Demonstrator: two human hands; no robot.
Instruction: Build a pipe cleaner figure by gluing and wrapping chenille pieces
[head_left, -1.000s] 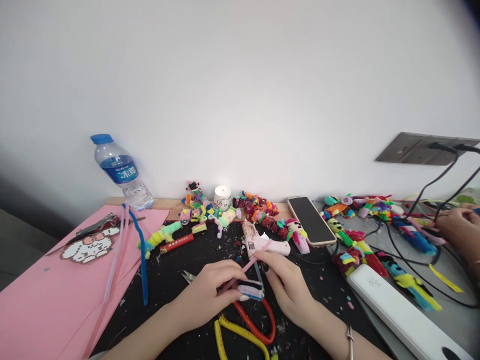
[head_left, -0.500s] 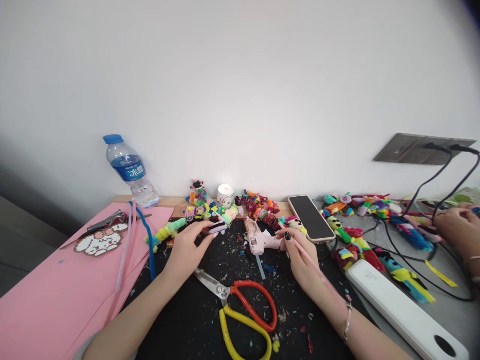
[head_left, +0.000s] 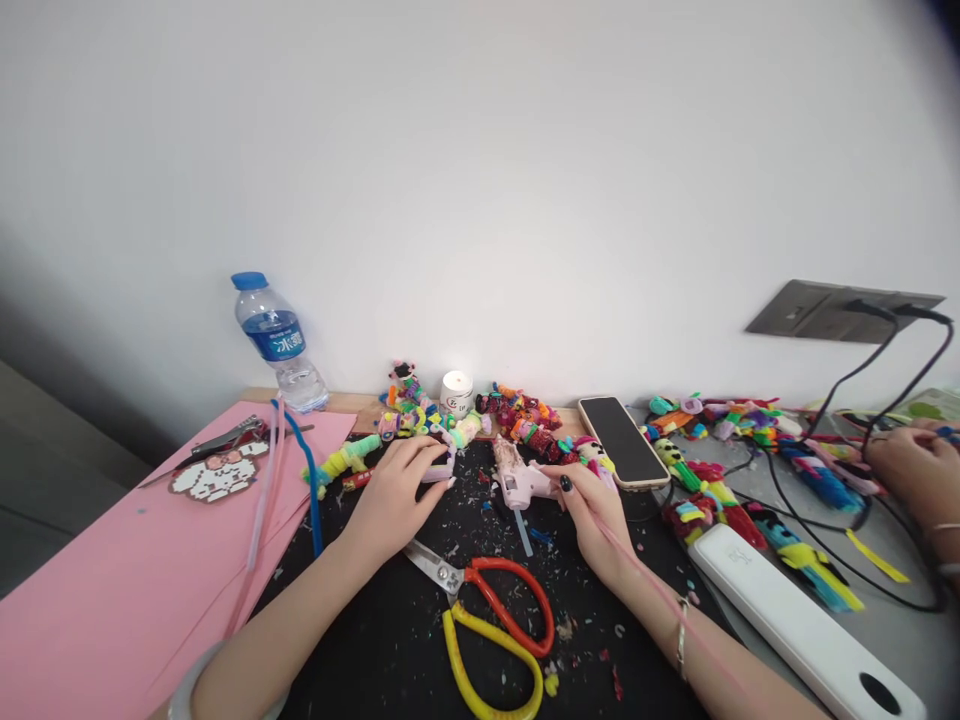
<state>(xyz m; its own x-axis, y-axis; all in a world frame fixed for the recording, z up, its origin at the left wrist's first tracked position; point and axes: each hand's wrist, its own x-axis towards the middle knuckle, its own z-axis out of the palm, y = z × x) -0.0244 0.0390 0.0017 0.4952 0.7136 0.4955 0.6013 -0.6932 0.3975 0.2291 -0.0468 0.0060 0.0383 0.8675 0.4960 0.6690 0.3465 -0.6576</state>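
Two hands flank the pink glue gun [head_left: 520, 482], the landmark here. Nearest the viewer, red-and-yellow scissors [head_left: 491, 625] lie below it on the black mat [head_left: 375, 650]. Right hand [head_left: 596, 510] touches the gun's right end, fingers curled around a thin pink pipe cleaner [head_left: 652, 590] whose long axis trails back along the wrist. Left hand [head_left: 394, 495], left of the gun, presses loosely bent fingers on a small lilac piece [head_left: 439, 468]. Beyond the gun: a candle [head_left: 456, 390], then white wall [head_left: 480, 180].
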